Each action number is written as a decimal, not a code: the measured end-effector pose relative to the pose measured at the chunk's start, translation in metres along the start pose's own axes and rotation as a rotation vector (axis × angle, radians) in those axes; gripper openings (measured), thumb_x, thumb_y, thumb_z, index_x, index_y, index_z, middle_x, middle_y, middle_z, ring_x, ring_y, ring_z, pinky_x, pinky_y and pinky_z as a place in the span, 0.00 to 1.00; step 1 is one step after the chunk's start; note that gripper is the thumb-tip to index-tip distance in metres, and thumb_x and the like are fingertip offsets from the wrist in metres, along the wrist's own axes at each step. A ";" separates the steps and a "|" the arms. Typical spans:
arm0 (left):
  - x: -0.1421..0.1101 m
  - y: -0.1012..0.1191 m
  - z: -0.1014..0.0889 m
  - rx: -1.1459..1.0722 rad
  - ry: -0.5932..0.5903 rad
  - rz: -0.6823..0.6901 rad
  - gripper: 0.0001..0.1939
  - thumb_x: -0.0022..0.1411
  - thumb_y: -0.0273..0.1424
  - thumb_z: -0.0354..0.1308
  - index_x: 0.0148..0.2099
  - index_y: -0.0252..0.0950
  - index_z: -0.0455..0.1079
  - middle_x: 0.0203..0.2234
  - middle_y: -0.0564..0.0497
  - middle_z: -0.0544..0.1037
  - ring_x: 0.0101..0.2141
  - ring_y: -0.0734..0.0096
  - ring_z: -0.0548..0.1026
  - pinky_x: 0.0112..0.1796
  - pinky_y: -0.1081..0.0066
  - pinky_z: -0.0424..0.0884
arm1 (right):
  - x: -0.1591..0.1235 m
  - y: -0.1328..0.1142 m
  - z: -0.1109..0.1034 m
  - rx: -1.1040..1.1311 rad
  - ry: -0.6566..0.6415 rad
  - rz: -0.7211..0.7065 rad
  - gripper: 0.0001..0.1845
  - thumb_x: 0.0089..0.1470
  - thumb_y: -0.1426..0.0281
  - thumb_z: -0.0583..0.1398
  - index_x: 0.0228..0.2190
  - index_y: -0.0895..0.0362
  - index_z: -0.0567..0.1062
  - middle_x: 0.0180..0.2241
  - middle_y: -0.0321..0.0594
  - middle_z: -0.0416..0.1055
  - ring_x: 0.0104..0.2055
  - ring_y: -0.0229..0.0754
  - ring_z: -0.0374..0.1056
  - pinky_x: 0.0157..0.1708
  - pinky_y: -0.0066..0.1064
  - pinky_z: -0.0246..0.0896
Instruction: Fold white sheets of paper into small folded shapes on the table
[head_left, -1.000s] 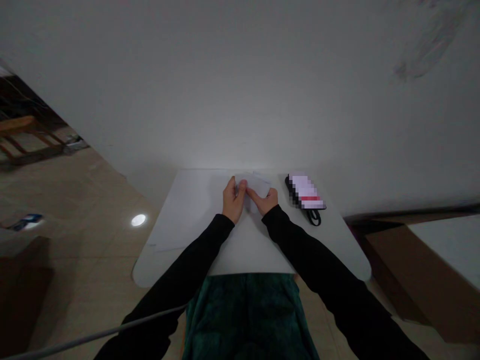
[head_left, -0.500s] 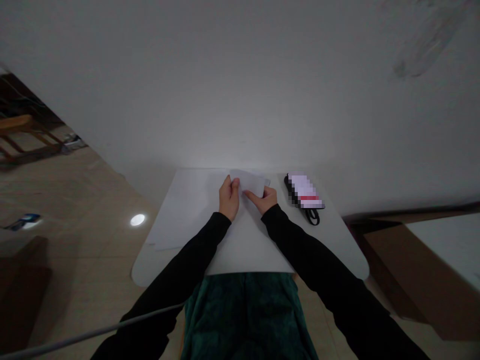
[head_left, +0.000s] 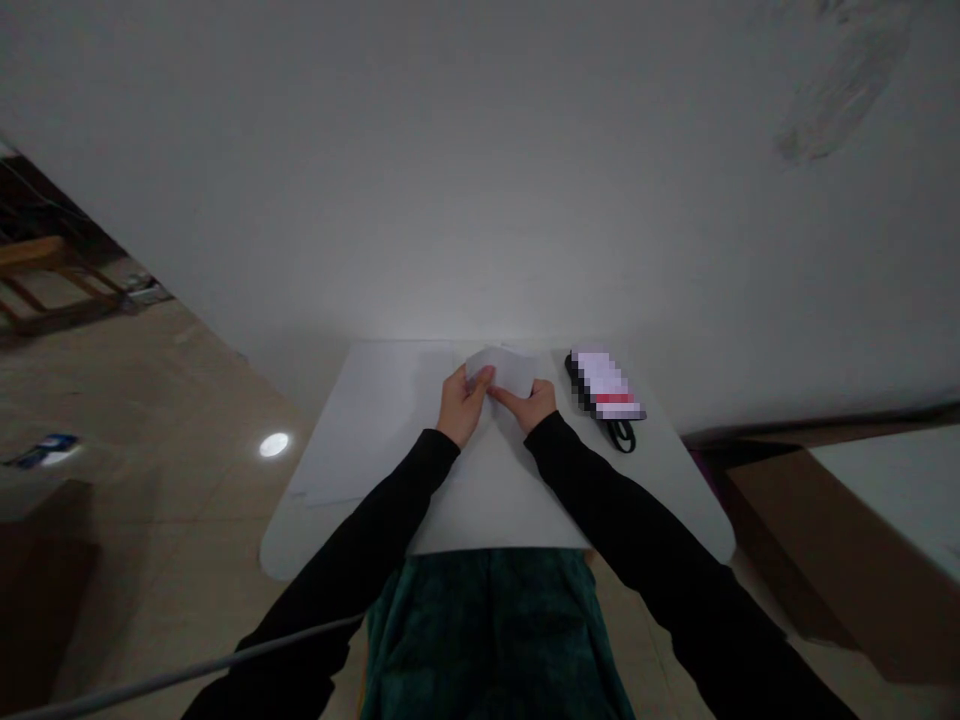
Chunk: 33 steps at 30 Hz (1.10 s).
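Between my two hands is a small white piece of paper (head_left: 511, 371), held just above the far half of the white table (head_left: 502, 510). My left hand (head_left: 460, 405) is closed on its left side, thumb pressed on the near face. My right hand (head_left: 531, 402) pinches the lower right part, its thumb reaching toward the left thumb. The fingers behind the paper are hidden. Left of my hands, white paper sheets (head_left: 375, 420) lie flat on the table.
A phone (head_left: 607, 385) with a black strap lies at the table's right. The wall (head_left: 480, 200) stands right behind the table. A brown cardboard box (head_left: 832, 540) is on the floor at right, a wooden stool (head_left: 37, 255) far left. A grey cable (head_left: 225, 662) crosses my left sleeve.
The paper's raised flap has changed shape between my hands. My left hand first moved slightly left, away from the right thumb, then its thumb came back close to it.
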<state>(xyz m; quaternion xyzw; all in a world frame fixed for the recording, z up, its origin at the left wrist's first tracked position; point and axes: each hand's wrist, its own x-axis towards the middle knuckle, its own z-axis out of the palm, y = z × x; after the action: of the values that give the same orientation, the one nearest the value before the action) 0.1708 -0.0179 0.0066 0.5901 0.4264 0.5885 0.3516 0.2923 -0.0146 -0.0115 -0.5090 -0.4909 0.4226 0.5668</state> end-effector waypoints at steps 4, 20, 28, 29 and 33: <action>0.001 -0.002 0.000 -0.070 -0.019 -0.100 0.22 0.56 0.46 0.59 0.40 0.29 0.73 0.33 0.45 0.79 0.33 0.65 0.75 0.36 0.68 0.70 | 0.002 0.003 0.000 0.004 0.019 0.008 0.20 0.27 0.56 0.70 0.17 0.60 0.74 0.20 0.42 0.74 0.23 0.45 0.69 0.22 0.34 0.65; 0.001 -0.005 -0.003 -0.053 -0.092 -0.075 0.22 0.54 0.43 0.61 0.44 0.29 0.73 0.39 0.42 0.79 0.39 0.60 0.76 0.43 0.62 0.71 | 0.001 0.008 0.003 0.074 0.028 -0.008 0.21 0.29 0.56 0.70 0.21 0.60 0.76 0.24 0.45 0.77 0.27 0.46 0.72 0.28 0.36 0.69; 0.000 -0.011 -0.001 0.000 -0.068 -0.047 0.21 0.56 0.42 0.60 0.44 0.29 0.72 0.38 0.42 0.79 0.38 0.62 0.76 0.42 0.64 0.72 | 0.003 0.014 0.005 0.077 0.015 0.014 0.19 0.29 0.56 0.70 0.18 0.58 0.73 0.21 0.42 0.75 0.24 0.42 0.70 0.24 0.32 0.67; 0.000 -0.013 -0.001 -0.001 -0.068 -0.061 0.21 0.55 0.42 0.60 0.43 0.29 0.72 0.37 0.42 0.79 0.37 0.62 0.76 0.41 0.64 0.72 | 0.003 0.014 0.006 0.079 0.009 0.023 0.19 0.29 0.57 0.70 0.17 0.58 0.73 0.21 0.42 0.74 0.24 0.41 0.69 0.24 0.32 0.66; -0.002 -0.017 0.001 0.014 -0.061 -0.076 0.22 0.55 0.43 0.60 0.43 0.28 0.72 0.37 0.42 0.80 0.36 0.62 0.76 0.41 0.64 0.72 | 0.002 0.013 0.007 0.093 -0.009 0.046 0.18 0.28 0.58 0.69 0.17 0.58 0.73 0.22 0.43 0.74 0.25 0.43 0.70 0.27 0.35 0.67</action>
<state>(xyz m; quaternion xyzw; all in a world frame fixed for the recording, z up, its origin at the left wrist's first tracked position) 0.1701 -0.0132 -0.0095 0.5937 0.4416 0.5536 0.3822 0.2864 -0.0095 -0.0245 -0.4912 -0.4614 0.4603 0.5779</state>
